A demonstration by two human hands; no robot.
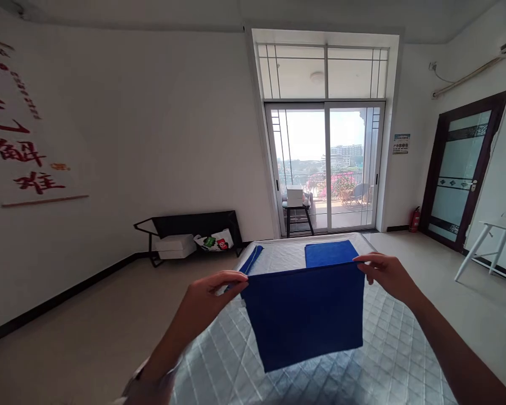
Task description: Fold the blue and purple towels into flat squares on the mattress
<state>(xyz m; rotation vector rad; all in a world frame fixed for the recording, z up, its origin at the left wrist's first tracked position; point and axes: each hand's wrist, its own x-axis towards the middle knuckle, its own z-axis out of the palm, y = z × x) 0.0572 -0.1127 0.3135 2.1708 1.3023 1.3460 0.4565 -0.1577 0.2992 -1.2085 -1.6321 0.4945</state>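
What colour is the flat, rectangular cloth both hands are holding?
Deep blue; the rectangular cloth shows best in the head view.

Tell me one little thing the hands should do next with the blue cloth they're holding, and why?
Perhaps lower the blue cloth onto the quilted cover: the left hand and right hand pinch its top corners, and it hangs fairly flat between them, with the cover showing around it.
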